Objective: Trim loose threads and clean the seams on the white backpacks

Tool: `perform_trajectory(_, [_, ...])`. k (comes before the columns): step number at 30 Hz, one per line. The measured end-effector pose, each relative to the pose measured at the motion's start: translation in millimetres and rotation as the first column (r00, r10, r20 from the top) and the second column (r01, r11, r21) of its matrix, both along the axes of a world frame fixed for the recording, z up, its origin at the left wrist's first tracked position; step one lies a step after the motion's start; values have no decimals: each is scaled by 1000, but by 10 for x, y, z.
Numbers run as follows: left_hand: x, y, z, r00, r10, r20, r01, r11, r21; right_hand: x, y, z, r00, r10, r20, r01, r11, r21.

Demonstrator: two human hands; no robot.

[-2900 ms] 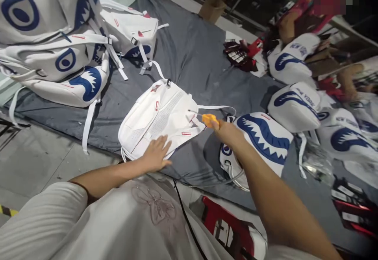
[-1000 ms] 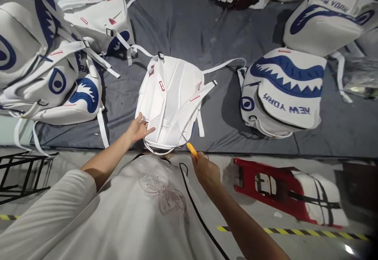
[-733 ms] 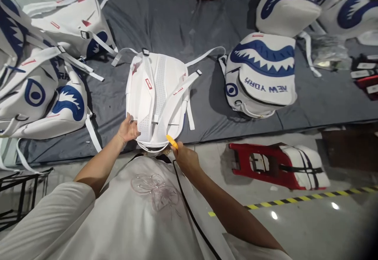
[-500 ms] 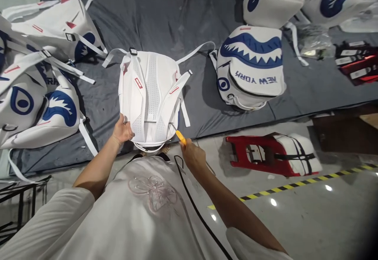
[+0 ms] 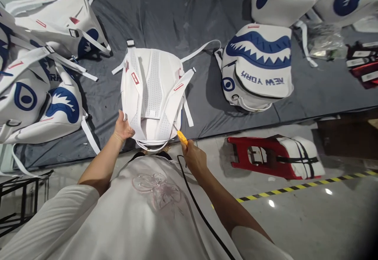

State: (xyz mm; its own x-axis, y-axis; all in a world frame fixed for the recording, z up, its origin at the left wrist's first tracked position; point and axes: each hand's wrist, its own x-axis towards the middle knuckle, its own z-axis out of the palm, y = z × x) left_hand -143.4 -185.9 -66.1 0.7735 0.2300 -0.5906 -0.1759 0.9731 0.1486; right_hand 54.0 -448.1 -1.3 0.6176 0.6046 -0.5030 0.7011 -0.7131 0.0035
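A white backpack [image 5: 144,130] lies with its back panel and shoulder straps up, its top handle toward my body. My left hand [image 5: 123,128] grips its near left edge, thumb up and fingers partly hidden against the side. In my right hand [image 5: 195,157] is an orange-handled tool [image 5: 182,137] with a thin tip. The tip is at the near end of the right shoulder strap [image 5: 171,112]; whether it touches the fabric I cannot tell. The left shoulder strap [image 5: 136,98] carries a small red label.
A grey cloth [image 5: 203,110] covers the table. Another white and blue backpack [image 5: 260,61] sits to the right, and several backpacks [image 5: 62,102] are piled at left. A red stool [image 5: 262,157] with a white pad stands on the floor. A black cord [image 5: 196,209] hangs by my right arm.
The view has shifted slightly. The left strap's buckle end stands higher than before. My hands keep nearly the same places on and beside the backpack.
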Motion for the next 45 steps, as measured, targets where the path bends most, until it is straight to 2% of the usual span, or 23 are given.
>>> perform_trajectory(9, [126, -122, -54, 1000, 26, -6, -26, 999, -46, -102, -47, 131, 999, -42, 8, 43, 999, -34])
perform_trajectory(17, [118, -112, -113, 1000, 8, 4, -8, 1000, -29, -180, -120, 606, 995, -80, 61, 85, 993, -87])
perform_trajectory(20, [120, -102, -106, 1000, 10, -4, -10, 1000, -23, -147, -28, 739, 994, -28, 103, 38, 994, -99])
perform_trajectory(25, [124, -106, -68, 999, 25, -42, -26, 999, -24, -66, 111, 857, 986, 66, 152, -47, 991, -126])
perform_trajectory(29, [123, -100, -61, 998, 43, -44, -45, 999, -31, 89, 195, 930, 954, 216, 209, -196, 974, -112])
perform_trajectory(33, [128, -98, -50, 998, 45, -39, -46, 999, -27, 272, 400, 1062, 938, 295, 180, -276, 953, -125])
perform_trajectory(39, [123, -87, -49, 999, 42, -27, -43, 998, -45, 374, 922, 1321, 969, 247, -6, -239, 930, -280])
perform_trajectory(45, [102, -72, -113, 999, 41, -12, -42, 997, -60, 354, 1212, 1332, 934, 350, -63, -347, 856, -383])
